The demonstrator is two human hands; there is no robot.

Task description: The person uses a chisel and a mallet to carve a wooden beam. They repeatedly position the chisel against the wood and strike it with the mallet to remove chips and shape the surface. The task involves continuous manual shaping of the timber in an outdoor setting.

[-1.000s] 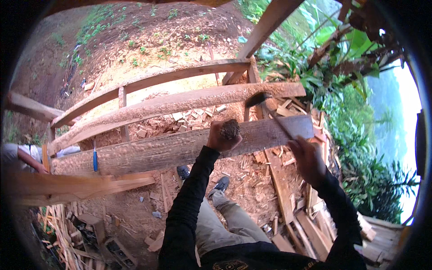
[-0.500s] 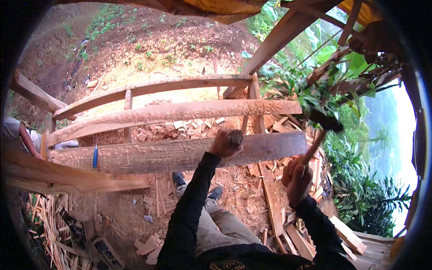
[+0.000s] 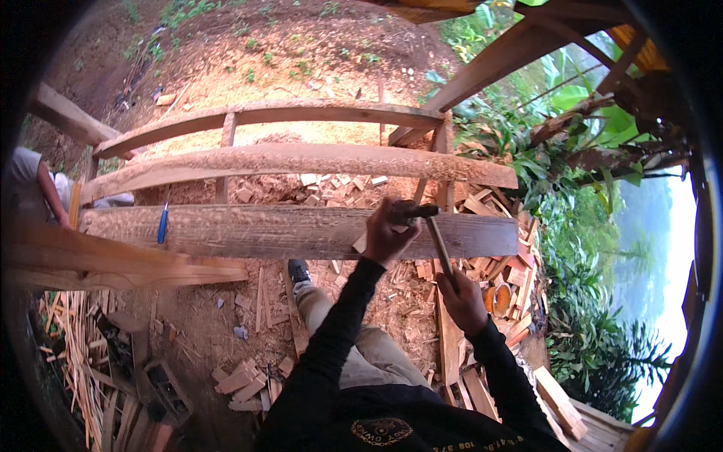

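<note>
My left hand [image 3: 390, 235] is closed in a fist over the thick wooden plank [image 3: 286, 232], around an upright chisel-like tool whose blade is hidden. My right hand [image 3: 463, 303] grips the wooden handle of a hammer [image 3: 440, 245]. Its dark head is at the top of the left fist, over the tool's butt; whether they touch I cannot tell. A pale wood chip [image 3: 360, 242] lies on the plank beside the left hand. Further left on the plank rests a slim tool with a blue handle [image 3: 163, 226] and a thin metal shank.
Two more beams [image 3: 301, 160] run behind the plank, dusted with shavings. A blurred board [image 3: 120, 260] juts in from the left, near another person's arm [image 3: 51, 192]. Offcuts [image 3: 245, 380] litter the ground. An orange round object [image 3: 498, 299] lies among scraps right of my right hand.
The hammer has swung down and left, from raised at the right to the top of my left fist. My left hand stays closed over the plank, where a wood chip now shows beside it.
</note>
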